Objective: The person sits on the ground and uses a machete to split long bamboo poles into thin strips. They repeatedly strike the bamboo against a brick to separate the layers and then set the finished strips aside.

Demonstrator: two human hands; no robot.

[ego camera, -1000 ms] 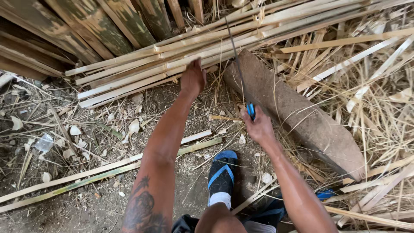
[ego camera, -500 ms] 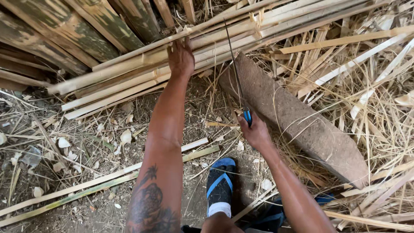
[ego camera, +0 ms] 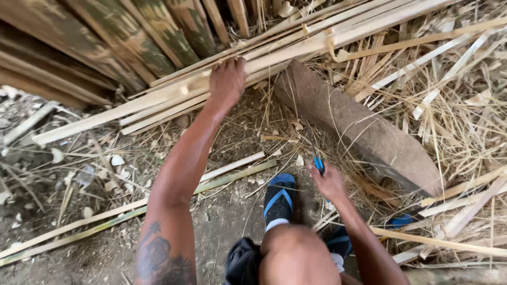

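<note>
My left hand [ego camera: 227,82] reaches forward and rests on a bundle of pale split bamboo strips [ego camera: 296,45] that runs across the ground; its fingers curl over one strip. My right hand [ego camera: 328,182] is lower, near my knee, closed around a small blue-handled tool [ego camera: 318,163] whose blade is hidden. A brown wooden chopping block [ego camera: 364,132] lies between the two hands, just right of my left hand. My foot in a blue sandal [ego camera: 278,198] stands on the dirt below.
Thick green-mottled bamboo poles [ego camera: 127,37] lean at the upper left. Loose strips [ego camera: 132,208] lie on the dirt at the left. Dry shavings and slivers [ego camera: 465,121] pile up on the right.
My left hand has reached farther forward and up onto the bamboo strips. The right hand with the blue tool has dropped slightly toward my knee.
</note>
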